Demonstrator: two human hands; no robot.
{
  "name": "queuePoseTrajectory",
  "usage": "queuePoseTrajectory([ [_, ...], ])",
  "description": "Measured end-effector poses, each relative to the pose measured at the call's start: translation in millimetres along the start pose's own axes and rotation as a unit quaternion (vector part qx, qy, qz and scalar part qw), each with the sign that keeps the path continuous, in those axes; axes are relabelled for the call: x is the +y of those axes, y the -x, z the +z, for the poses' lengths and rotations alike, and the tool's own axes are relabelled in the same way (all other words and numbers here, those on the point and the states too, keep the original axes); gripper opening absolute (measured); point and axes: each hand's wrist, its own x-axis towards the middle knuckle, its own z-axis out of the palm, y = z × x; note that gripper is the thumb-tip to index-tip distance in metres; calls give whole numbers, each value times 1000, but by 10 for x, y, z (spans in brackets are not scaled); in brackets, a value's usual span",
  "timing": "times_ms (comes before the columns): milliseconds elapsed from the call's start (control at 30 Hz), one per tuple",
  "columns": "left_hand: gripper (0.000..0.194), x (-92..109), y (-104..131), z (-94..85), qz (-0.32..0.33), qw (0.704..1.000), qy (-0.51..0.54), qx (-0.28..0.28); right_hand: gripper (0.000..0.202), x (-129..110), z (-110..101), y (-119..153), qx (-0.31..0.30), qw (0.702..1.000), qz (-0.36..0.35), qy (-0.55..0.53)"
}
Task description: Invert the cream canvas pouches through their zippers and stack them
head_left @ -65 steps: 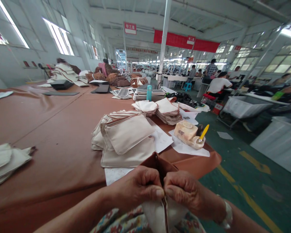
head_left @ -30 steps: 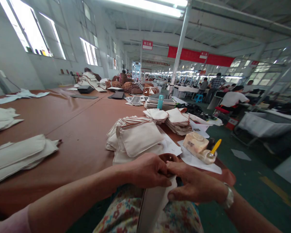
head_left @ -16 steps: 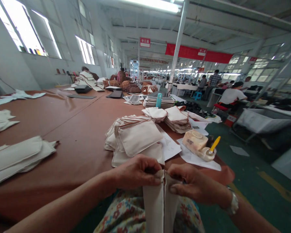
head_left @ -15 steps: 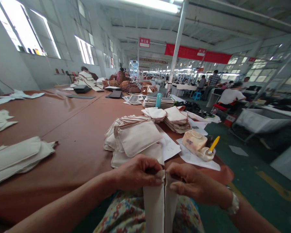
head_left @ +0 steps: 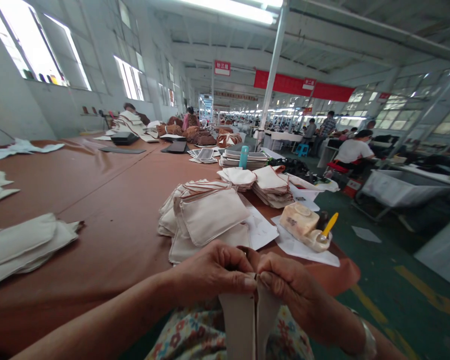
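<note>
A cream fabric piece (head_left: 240,327) with a lengthwise seam or slit down its middle hangs from both hands over my lap. My left hand (head_left: 217,270) pinches its top edge left of the seam, thumb on the near side. Just right of the seam, my right hand (head_left: 290,285) grips the same edge with thumb and curled fingers. The fingertips of the two hands almost meet at the seam. Beyond them on the table lies a pile of cream stitched panels (head_left: 213,215), with a white paper sheet (head_left: 261,227) partly under it.
A pale block-shaped container (head_left: 299,219) stands by a small pot holding a yellow-handled brush (head_left: 329,227) at the right table edge. More cream panels (head_left: 20,245) lie at left. A turquoise bottle (head_left: 243,157) stands farther back. A person in white (head_left: 354,150) sits at right.
Both hands have drawn closer together at the top of the fabric piece, and my right fingers have curled tighter around its edge. The view has shifted slightly.
</note>
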Motion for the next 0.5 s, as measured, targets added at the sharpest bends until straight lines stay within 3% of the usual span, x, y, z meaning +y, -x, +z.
queuePoseTrajectory([
  [300,36,-45,-62,-7,6,999,-41,-22,35,60,40,-39,16,991,30,-126],
  [500,30,-44,-63,-7,26,990,-139,14,19,57,19,-90,8,996,42,-81],
])
